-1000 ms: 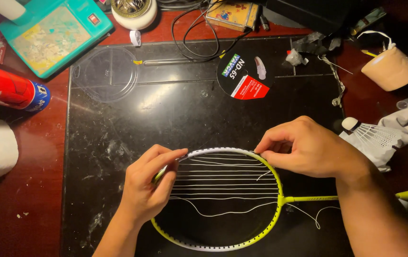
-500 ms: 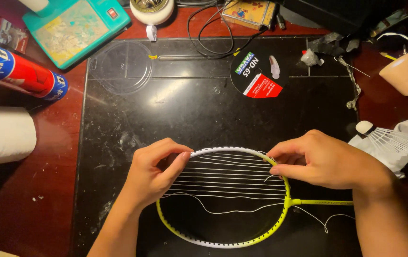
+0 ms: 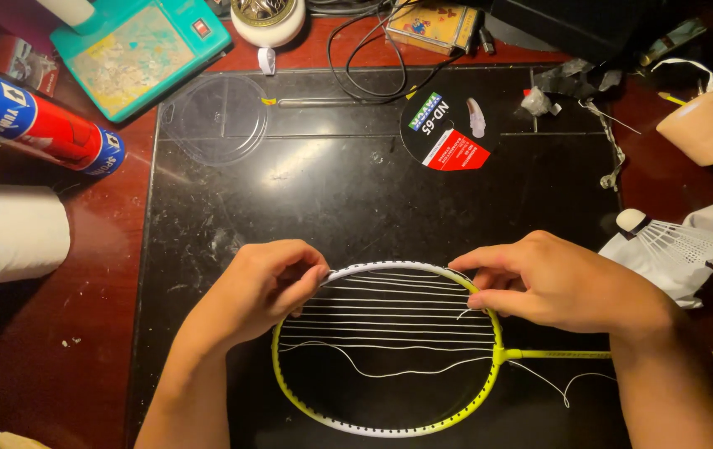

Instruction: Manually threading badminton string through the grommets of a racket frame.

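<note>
My left hand [image 3: 261, 287] pinches the racket [image 3: 389, 349] frame at ten o'clock; my right hand [image 3: 552, 283] grips the rim at two o'clock, fingertips closed on the white string [image 3: 389, 370]. The racket lies flat on the black mat [image 3: 356, 191] — handle pointing to three. Since a second ago both hands have slid slightly along the rim and my view has dropped closer; a slack strand sags across the lower head — stringing remains partway.

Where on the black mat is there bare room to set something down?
The black mat is bare in the middle, between the clear round lid, the round string pack and the racket below. It is crowded at the racket, where the left hand and right hand work, and along the top edge.
</note>
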